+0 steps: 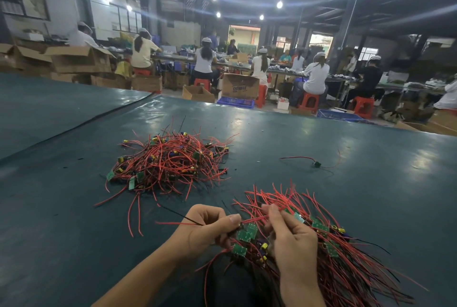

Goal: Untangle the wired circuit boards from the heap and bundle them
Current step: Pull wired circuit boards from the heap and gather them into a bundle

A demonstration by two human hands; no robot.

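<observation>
A tangled heap (170,163) of small green circuit boards with red and black wires lies on the dark green table (321,138), ahead and to the left. Near me, a sorted bundle (329,240) of the same wired boards fans out to the right. My left hand (207,227) pinches a red wire and a black wire close to a green board (244,233). My right hand (291,237) grips the bundle from above, its fingers curled round the wires.
One loose wired board (316,163) lies alone at the right of the table. A seam (81,123) in the table cover runs diagonally at the left. Beyond the far edge, seated workers, cardboard boxes (239,86) and red stools (309,101) fill the hall.
</observation>
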